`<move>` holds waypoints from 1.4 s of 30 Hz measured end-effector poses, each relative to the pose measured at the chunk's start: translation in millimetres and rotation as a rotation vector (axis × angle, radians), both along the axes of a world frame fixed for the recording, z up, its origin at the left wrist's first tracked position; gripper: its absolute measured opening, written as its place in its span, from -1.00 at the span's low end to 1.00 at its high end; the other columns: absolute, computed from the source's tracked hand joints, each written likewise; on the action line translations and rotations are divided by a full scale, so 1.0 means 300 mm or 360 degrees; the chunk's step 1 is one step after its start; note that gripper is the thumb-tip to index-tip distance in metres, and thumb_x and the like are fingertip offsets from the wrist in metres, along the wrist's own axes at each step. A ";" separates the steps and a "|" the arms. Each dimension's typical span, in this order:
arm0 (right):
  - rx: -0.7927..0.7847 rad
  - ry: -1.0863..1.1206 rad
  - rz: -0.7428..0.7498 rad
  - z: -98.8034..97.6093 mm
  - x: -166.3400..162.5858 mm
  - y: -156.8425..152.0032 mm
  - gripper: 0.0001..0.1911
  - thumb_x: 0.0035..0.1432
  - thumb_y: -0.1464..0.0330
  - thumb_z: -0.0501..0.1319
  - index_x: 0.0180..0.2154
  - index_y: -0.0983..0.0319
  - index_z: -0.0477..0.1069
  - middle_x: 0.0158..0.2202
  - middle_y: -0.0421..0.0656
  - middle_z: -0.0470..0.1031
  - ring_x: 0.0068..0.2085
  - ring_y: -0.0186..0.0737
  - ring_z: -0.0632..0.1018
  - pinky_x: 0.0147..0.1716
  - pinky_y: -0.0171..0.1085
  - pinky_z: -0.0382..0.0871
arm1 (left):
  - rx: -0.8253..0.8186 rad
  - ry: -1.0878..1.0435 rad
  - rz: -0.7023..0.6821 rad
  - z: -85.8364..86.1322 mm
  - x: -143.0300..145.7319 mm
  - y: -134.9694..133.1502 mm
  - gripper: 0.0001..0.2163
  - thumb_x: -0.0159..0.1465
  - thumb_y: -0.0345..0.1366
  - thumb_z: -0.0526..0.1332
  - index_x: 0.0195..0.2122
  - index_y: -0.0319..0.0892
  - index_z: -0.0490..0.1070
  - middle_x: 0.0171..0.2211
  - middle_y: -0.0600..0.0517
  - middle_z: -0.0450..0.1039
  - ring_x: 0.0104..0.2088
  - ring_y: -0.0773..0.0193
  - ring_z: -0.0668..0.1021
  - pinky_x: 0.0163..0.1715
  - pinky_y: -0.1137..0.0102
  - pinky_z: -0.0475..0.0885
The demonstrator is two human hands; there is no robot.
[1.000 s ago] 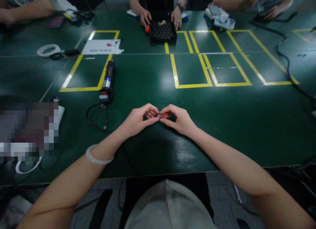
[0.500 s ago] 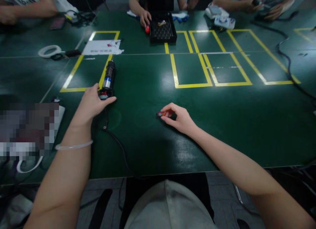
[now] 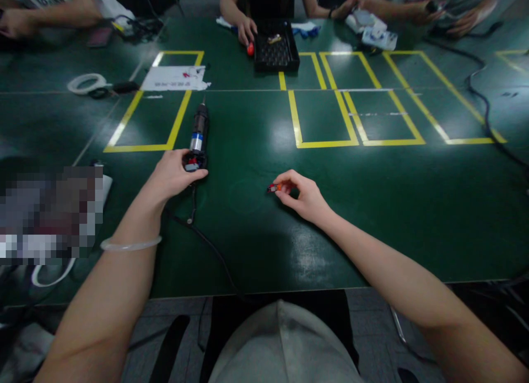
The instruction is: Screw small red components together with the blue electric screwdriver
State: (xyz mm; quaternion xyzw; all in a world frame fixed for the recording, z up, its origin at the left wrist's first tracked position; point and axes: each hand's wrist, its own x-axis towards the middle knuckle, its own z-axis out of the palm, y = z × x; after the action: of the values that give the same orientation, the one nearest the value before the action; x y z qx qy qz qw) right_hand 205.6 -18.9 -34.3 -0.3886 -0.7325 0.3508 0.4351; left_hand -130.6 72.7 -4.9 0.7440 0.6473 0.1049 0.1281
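Note:
My left hand point(image 3: 173, 176) grips the cabled rear end of a black electric screwdriver point(image 3: 198, 136) with a blue band, which lies on the green table point(image 3: 248, 228) with its tip pointing away from me. My right hand point(image 3: 303, 195) pinches a small red and black part point(image 3: 273, 188) and holds it against the table top, a little right of the screwdriver. The screwdriver's black cable point(image 3: 206, 242) runs back over the table's near edge.
Across the table other people's hands work around a black tray point(image 3: 276, 53), a red ball point(image 3: 250, 49) and white devices point(image 3: 374, 33). Yellow tape rectangles point(image 3: 322, 116) mark the table. A paper sheet point(image 3: 176, 79) and a white coiled cable point(image 3: 85, 84) lie at the far left.
My left hand left the small part, reached left to the screwdriver, took hold of its rear end and has swung it toward the middle. My right hand has stayed on the part.

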 end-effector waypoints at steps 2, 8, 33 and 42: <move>-0.0044 0.0004 -0.0004 -0.004 0.000 0.002 -0.87 0.22 0.44 0.23 -0.17 0.19 0.41 -0.31 -0.21 0.51 -0.35 -0.32 0.50 -0.29 -0.28 0.42 | 0.0037 -0.0013 -0.0021 -0.013 0.042 -0.023 -0.32 0.13 0.01 0.34 0.19 -0.33 0.38 0.05 -0.24 0.43 0.07 -0.09 0.47 0.17 0.08 0.36; -0.0237 0.0079 -0.0022 -0.013 -0.005 0.003 -0.85 0.24 0.34 0.28 -0.15 0.17 0.38 -0.25 -0.19 0.60 -0.30 -0.29 0.56 -0.26 -0.26 0.45 | 0.0015 -0.0081 -0.0275 -0.019 0.197 -0.115 -0.29 0.17 0.06 0.27 0.26 -0.27 0.29 0.12 -0.22 0.34 0.18 -0.11 0.41 0.23 0.09 0.32; -0.0156 -0.0216 -0.0038 0.003 -0.030 0.016 -0.91 0.21 0.38 0.28 -0.30 0.20 0.36 -0.47 -0.28 0.43 -0.43 -0.33 0.46 -0.37 -0.31 0.32 | -0.0044 -0.0125 -0.0549 0.008 0.379 -0.249 -0.37 0.19 -0.08 0.26 0.25 -0.25 0.24 0.16 -0.22 0.33 0.17 -0.10 0.42 0.18 0.04 0.36; -0.0103 -0.0365 -0.0035 -0.007 -0.052 0.024 -0.89 0.19 0.45 0.27 -0.25 0.20 0.35 -0.45 -0.29 0.46 -0.43 -0.33 0.48 -0.31 -0.30 0.31 | -0.0020 -0.0110 -0.0547 0.012 0.385 -0.253 -0.39 0.20 -0.08 0.27 0.24 -0.20 0.25 0.15 -0.20 0.33 0.15 -0.10 0.44 0.15 0.05 0.39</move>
State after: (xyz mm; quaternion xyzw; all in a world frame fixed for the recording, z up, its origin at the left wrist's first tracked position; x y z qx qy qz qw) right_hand 190.1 -11.8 -36.5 -0.4480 -0.7614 0.3228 0.3396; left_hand -15.1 -3.3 -1.4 0.8389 0.5063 0.1029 0.1712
